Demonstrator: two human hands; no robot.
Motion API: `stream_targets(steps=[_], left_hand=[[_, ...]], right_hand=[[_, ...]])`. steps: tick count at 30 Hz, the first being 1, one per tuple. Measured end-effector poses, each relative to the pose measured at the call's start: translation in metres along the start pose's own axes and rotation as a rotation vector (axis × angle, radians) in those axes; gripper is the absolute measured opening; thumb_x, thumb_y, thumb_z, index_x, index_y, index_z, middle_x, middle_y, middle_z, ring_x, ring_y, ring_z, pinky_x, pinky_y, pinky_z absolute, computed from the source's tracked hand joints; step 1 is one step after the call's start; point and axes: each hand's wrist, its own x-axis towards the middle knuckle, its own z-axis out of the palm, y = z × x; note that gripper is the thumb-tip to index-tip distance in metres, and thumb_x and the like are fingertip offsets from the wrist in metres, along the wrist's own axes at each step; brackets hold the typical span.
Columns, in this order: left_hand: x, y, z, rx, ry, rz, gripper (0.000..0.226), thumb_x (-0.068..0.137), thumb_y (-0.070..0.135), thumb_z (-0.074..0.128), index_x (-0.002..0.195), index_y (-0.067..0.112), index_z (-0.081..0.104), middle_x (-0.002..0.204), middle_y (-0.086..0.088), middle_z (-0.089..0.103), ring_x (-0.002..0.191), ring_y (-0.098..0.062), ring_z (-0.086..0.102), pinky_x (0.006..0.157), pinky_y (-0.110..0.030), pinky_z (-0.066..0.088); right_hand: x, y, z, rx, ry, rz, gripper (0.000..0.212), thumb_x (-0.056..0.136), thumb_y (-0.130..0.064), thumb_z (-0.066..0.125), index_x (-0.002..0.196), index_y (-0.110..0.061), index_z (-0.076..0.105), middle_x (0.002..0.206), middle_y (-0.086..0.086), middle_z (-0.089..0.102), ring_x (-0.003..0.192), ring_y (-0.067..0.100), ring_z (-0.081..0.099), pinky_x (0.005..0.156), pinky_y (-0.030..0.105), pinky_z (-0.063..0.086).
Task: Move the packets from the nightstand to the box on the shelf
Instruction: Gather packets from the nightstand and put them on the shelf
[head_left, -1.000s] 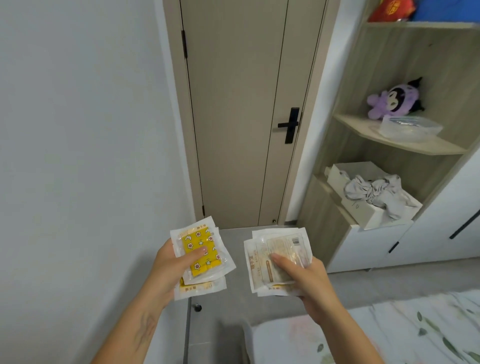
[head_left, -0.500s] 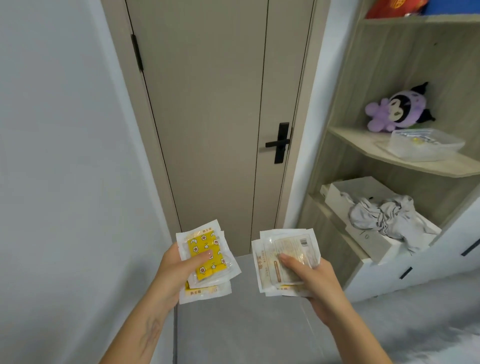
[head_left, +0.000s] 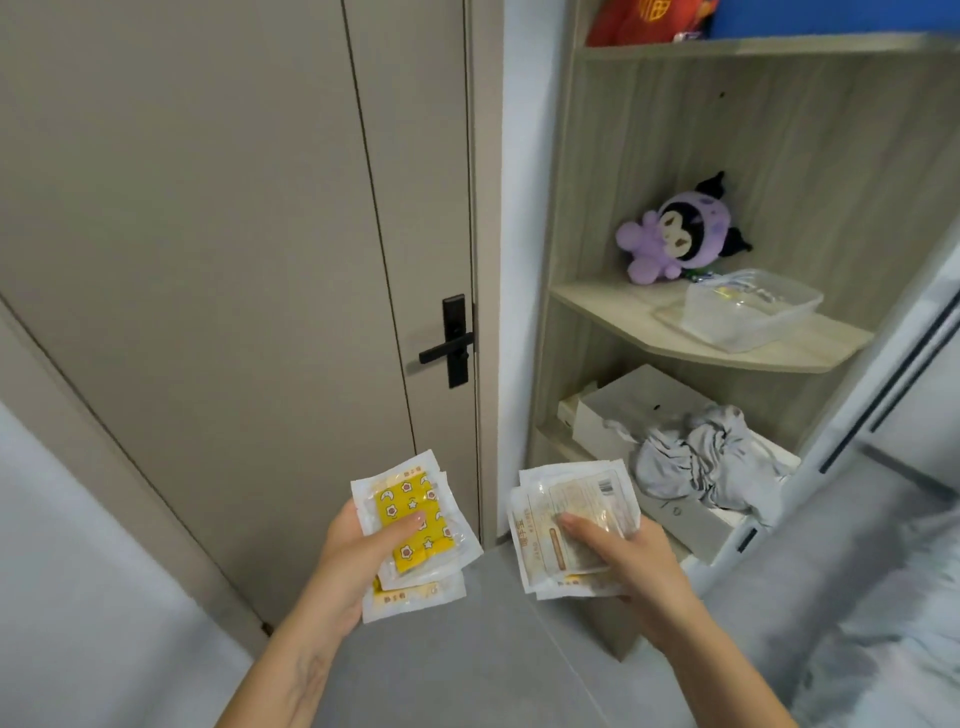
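Observation:
My left hand (head_left: 358, 551) grips a small stack of white packets (head_left: 415, 525), the top one with a yellow patterned insert, thumb pressed across it. My right hand (head_left: 628, 566) holds a second stack of clear and white packets (head_left: 569, 512) with printed labels, thumb on top. Both hands are low in the view, in front of a closed door. The clear plastic box (head_left: 748, 312) stands on the middle shelf (head_left: 623, 312) to the upper right, with something yellow showing inside. The nightstand is out of view.
A purple plush toy (head_left: 675, 234) sits behind the box. Below, a white box with crumpled grey cloth (head_left: 696, 462) fills the lower shelf. A beige door with a black handle (head_left: 452, 343) faces me. A bed edge (head_left: 893, 649) lies lower right.
The view has moved closer to the door and shelves and turned right; the shelf and clear box appear larger and nearer. Both hands keep the same hold on their packets.

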Motion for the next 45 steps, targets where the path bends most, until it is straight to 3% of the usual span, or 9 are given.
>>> stream_targets(steps=[6, 11, 15, 22, 27, 34, 38, 41, 45], left_hand=[[0.098, 0.017, 0.057, 0.066, -0.175, -0.042, 0.034, 0.076, 0.006, 0.078, 0.107, 0.014, 0.065, 0.098, -0.01, 0.076, 0.087, -0.031, 0.073, 0.076, -0.05, 0.058], [0.188, 0.038, 0.105, 0.113, -0.303, -0.05, 0.032, 0.077, 0.006, 0.077, 0.106, 0.014, 0.066, 0.097, -0.011, 0.076, 0.086, -0.031, 0.073, 0.079, -0.053, 0.057], [0.254, 0.062, 0.144, 0.112, -0.391, -0.031, 0.03, 0.077, 0.003, 0.076, 0.104, 0.013, 0.066, 0.093, -0.009, 0.076, 0.081, -0.028, 0.074, 0.064, -0.037, 0.059], [0.325, 0.092, 0.221, 0.187, -0.586, -0.044, 0.032, 0.077, 0.006, 0.076, 0.106, 0.015, 0.066, 0.096, -0.008, 0.076, 0.085, -0.028, 0.074, 0.075, -0.044, 0.058], [0.347, 0.104, 0.287, 0.227, -0.72, -0.026, 0.03, 0.079, 0.003, 0.074, 0.103, 0.019, 0.063, 0.092, -0.004, 0.077, 0.082, -0.022, 0.074, 0.067, -0.035, 0.058], [0.369, 0.12, 0.379, 0.239, -0.838, -0.009, 0.053, 0.076, 0.001, 0.076, 0.117, 0.026, 0.054, 0.103, -0.004, 0.074, 0.095, -0.023, 0.072, 0.079, -0.039, 0.058], [0.367, 0.131, 0.435, 0.3, -0.94, -0.011, 0.044, 0.076, 0.001, 0.074, 0.116, 0.01, 0.06, 0.103, -0.009, 0.075, 0.095, -0.027, 0.072, 0.086, -0.044, 0.057], [0.365, 0.139, 0.472, 0.28, -0.99, 0.021, 0.034, 0.075, 0.01, 0.072, 0.109, 0.006, 0.068, 0.102, -0.012, 0.075, 0.096, -0.03, 0.071, 0.084, -0.041, 0.058], [0.361, 0.143, 0.509, 0.236, -0.93, -0.007, 0.024, 0.092, 0.022, 0.059, 0.111, 0.011, 0.069, 0.101, -0.009, 0.075, 0.095, -0.025, 0.071, 0.086, -0.039, 0.054]], right_hand=[[0.063, -0.008, -0.024, 0.055, 0.193, -0.013, 0.017, 0.082, -0.001, 0.071, 0.098, 0.002, 0.071, 0.09, 0.016, 0.076, 0.078, 0.027, 0.075, 0.064, 0.035, 0.059], [0.134, -0.026, -0.04, 0.039, 0.323, -0.055, 0.019, 0.083, -0.007, 0.073, 0.101, -0.003, 0.072, 0.096, 0.015, 0.076, 0.089, 0.031, 0.073, 0.083, 0.048, 0.057], [0.186, -0.048, -0.046, 0.037, 0.398, -0.089, 0.02, 0.083, -0.009, 0.072, 0.103, -0.005, 0.071, 0.096, 0.013, 0.076, 0.089, 0.03, 0.074, 0.084, 0.05, 0.057], [0.235, -0.084, -0.073, 0.029, 0.506, -0.11, 0.023, 0.083, -0.011, 0.073, 0.105, -0.005, 0.069, 0.096, 0.015, 0.075, 0.088, 0.032, 0.073, 0.075, 0.045, 0.058], [0.249, -0.112, -0.114, -0.003, 0.516, -0.148, 0.025, 0.082, -0.008, 0.073, 0.105, 0.002, 0.067, 0.086, 0.015, 0.075, 0.07, 0.024, 0.074, 0.053, 0.028, 0.055], [0.277, -0.168, -0.196, 0.124, 0.489, -0.245, 0.039, 0.08, -0.031, 0.063, 0.108, -0.004, 0.065, 0.093, 0.014, 0.075, 0.082, 0.023, 0.073, 0.065, 0.028, 0.059], [0.294, -0.205, -0.24, 0.031, 0.444, -0.244, 0.031, 0.08, -0.024, 0.07, 0.104, -0.004, 0.07, 0.099, 0.017, 0.074, 0.088, 0.028, 0.073, 0.068, 0.032, 0.06], [0.307, -0.233, -0.268, -0.117, 0.405, -0.208, 0.045, 0.061, -0.027, 0.091, 0.097, -0.006, 0.073, 0.1, 0.018, 0.074, 0.091, 0.034, 0.073, 0.076, 0.041, 0.061], [0.327, -0.257, -0.29, -0.155, 0.413, -0.142, 0.039, 0.059, -0.009, 0.086, 0.094, -0.002, 0.07, 0.094, 0.016, 0.076, 0.086, 0.031, 0.074, 0.073, 0.037, 0.062]])
